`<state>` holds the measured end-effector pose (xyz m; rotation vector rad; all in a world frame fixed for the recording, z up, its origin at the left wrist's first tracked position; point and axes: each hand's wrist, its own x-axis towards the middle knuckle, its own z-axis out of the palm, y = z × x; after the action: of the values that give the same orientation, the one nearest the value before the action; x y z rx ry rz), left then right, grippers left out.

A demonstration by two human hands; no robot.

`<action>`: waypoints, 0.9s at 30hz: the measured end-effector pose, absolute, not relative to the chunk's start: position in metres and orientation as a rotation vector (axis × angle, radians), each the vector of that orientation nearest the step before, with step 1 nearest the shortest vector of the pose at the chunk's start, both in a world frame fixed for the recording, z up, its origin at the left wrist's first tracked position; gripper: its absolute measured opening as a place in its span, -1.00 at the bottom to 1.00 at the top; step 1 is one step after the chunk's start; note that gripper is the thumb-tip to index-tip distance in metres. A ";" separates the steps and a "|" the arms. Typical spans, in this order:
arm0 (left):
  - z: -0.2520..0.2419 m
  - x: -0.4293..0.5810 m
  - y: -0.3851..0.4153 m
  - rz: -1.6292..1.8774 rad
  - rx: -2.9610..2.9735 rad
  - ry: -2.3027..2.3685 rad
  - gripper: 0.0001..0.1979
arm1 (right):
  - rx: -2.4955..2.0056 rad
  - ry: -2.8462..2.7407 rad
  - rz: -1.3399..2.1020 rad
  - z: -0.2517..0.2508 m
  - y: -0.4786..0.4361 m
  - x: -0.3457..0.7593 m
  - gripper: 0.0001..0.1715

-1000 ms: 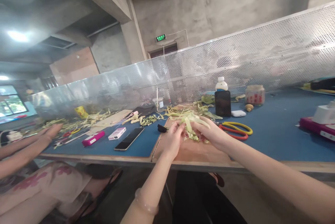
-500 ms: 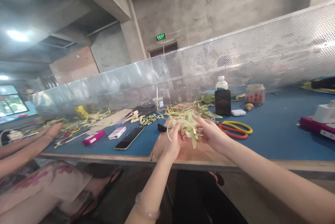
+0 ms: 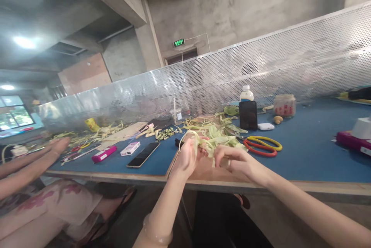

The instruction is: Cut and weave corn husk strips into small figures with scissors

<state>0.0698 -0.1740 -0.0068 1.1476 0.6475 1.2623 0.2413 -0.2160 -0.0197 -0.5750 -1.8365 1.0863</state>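
Pale green leafy strips (image 3: 214,136) lie in a loose heap at the front of a brown board (image 3: 199,172). My left hand (image 3: 188,155) is closed round some of the strips, and one thin strip loops up over its fingers. My right hand (image 3: 233,161) has its fingers curled at the right side of the heap, against a leafy piece that hangs down by the thumb; its fingertips are partly hidden. Scissors with red and yellow handles (image 3: 262,145) lie just right of the heap.
A black phone (image 3: 144,155), a small white box (image 3: 130,148) and a magenta block (image 3: 104,154) lie to the left. Behind stand a bottle (image 3: 246,93), a dark upright device (image 3: 248,115) and a jar (image 3: 284,105). At far left are another person's hands (image 3: 60,145).
My hands have moved apart a little, the right one lower with its fingers now curled. The leafy strips between them have spread toward the right.
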 end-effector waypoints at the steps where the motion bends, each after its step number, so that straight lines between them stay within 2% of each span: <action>1: -0.006 0.068 -0.174 1.244 1.146 0.609 -0.70 | -0.587 -1.900 1.067 -0.021 -0.218 0.244 -0.75; 4: -0.007 0.066 -0.174 1.175 1.118 0.529 -0.68 | -0.635 -1.820 1.122 -0.023 -0.219 0.246 -0.67; 8: -0.011 0.066 -0.174 1.117 1.062 0.528 -0.68 | -0.661 -1.619 1.121 -0.015 -0.215 0.242 -0.76; 12: -0.014 0.068 -0.176 1.121 1.070 0.489 -0.74 | -0.797 -1.765 0.712 -0.005 -0.215 0.236 -0.76; 15: -0.014 0.070 -0.179 1.125 1.086 0.501 -0.79 | -0.978 -1.910 0.380 -0.007 -0.210 0.233 -0.67; 17: -0.015 0.073 -0.180 1.146 1.081 0.529 -0.83 | -1.087 -1.964 0.325 -0.008 -0.205 0.234 -0.63; 20: -0.017 0.077 -0.182 1.204 1.048 0.560 -0.87 | -1.173 -1.978 0.264 -0.008 -0.197 0.236 -0.72; 27: -0.023 0.084 -0.185 1.164 1.083 0.456 -0.85 | -1.241 -1.981 -0.173 -0.001 -0.188 0.236 -0.76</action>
<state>0.0838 -0.1848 -0.0228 1.0831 0.4560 1.1638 0.2357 -0.1880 -0.0015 -1.2414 -1.9807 -0.1730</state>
